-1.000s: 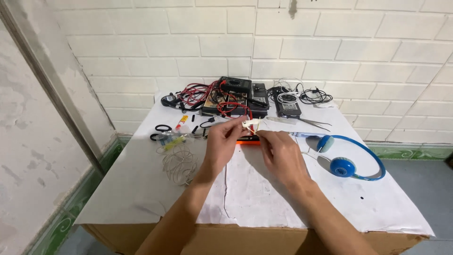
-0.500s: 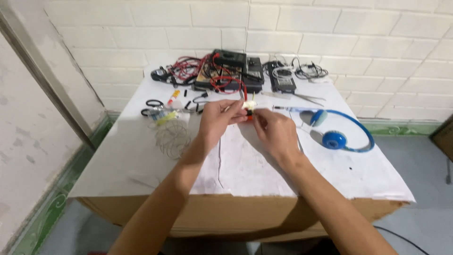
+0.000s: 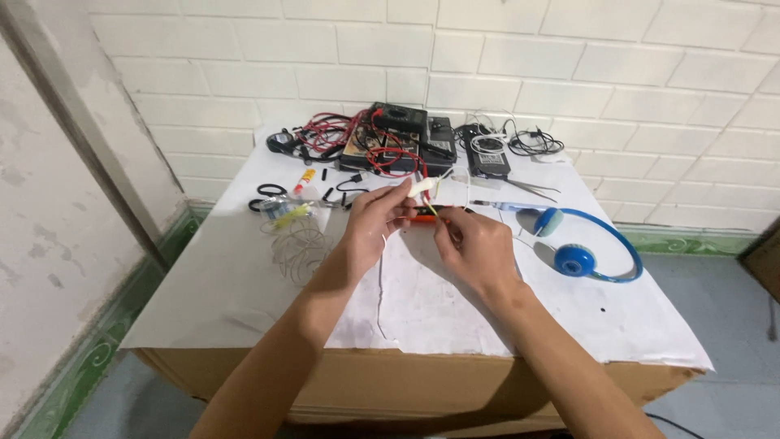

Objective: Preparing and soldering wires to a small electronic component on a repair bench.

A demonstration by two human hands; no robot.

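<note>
Small white part (image 3: 419, 188), pinched in my left hand (image 3: 375, 223) above the paper-covered surface (image 3: 244, 276) while my right hand (image 3: 478, 248) grips its thin yellow lead (image 3: 433, 210), could, I judge, slip into the red wires (image 3: 390, 154) if I tug hard.

Single head-worn view, looking forward and down over the person's own forearms at a paper-covered table (image 3: 244, 284), facing a white brick wall (image 3: 569, 57) behind it. Mid-range framing: both hands sit near centre, the whole tabletop fits in, floor shows at both lower sides. No second view, so nothing is shared.
</note>
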